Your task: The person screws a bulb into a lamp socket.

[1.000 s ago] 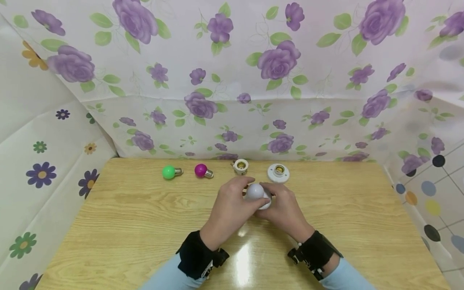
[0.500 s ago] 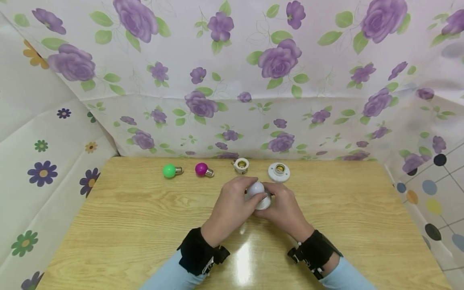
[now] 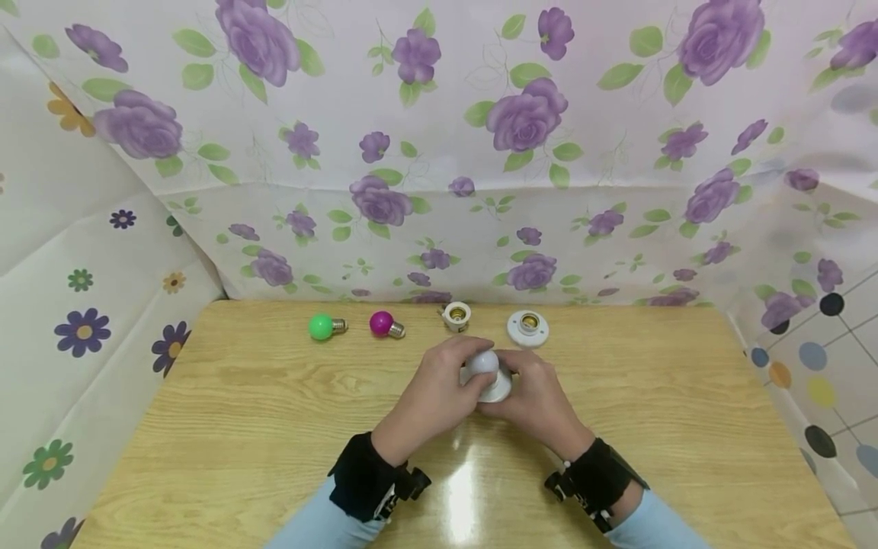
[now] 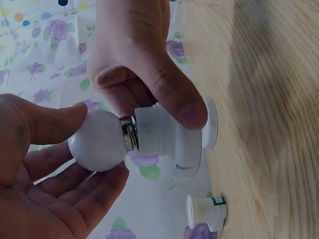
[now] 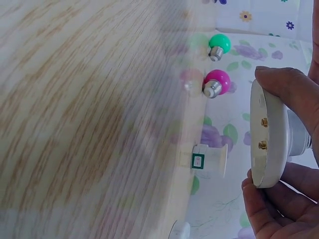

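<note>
My left hand (image 3: 439, 387) grips a white light bulb (image 4: 97, 144) between thumb and fingers. Facing it, my right hand (image 3: 540, 390) holds a white round lamp holder (image 4: 157, 130) by its wide base. In the left wrist view the bulb's metal screw cap (image 4: 129, 134) sits at the holder's mouth, with some thread showing between them. The right wrist view shows the base's flat underside (image 5: 260, 162) with two brass screws, the thumb on one edge and fingertips on the other. Both parts are held up over the wooden table (image 3: 274, 435).
Along the table's back edge lie a green bulb (image 3: 319, 327) and a magenta bulb (image 3: 381, 323). To their right stand a small white lamp socket (image 3: 456, 315) and a second round lamp holder (image 3: 527, 328). Flowered cloth (image 3: 439, 152) hangs behind.
My left thumb and fingers have shifted round the white bulb, the thumb drawing back to the left. The lamp holder has dropped slightly toward me. The right hand has barely moved.
</note>
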Action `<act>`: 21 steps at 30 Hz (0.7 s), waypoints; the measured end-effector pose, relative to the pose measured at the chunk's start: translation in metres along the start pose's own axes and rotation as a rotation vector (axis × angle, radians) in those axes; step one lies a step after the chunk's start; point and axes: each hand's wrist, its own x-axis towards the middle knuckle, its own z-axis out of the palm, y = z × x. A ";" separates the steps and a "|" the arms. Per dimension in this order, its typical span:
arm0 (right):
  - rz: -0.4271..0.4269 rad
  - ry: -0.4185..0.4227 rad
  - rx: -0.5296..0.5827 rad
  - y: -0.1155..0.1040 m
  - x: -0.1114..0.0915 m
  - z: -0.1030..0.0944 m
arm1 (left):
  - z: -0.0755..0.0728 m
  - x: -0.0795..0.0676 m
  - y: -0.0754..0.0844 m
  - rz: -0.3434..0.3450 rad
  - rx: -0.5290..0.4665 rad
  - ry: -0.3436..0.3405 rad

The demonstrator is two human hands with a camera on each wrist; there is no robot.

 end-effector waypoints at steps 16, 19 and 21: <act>0.025 0.005 -0.004 0.000 0.000 -0.001 | 0.004 0.002 -0.001 -0.059 -0.146 0.094; 0.021 0.011 0.001 0.001 0.000 0.000 | 0.005 0.002 -0.002 -0.056 -0.154 0.090; 0.021 0.011 0.000 0.000 -0.001 0.000 | 0.005 0.001 -0.003 -0.058 -0.147 0.084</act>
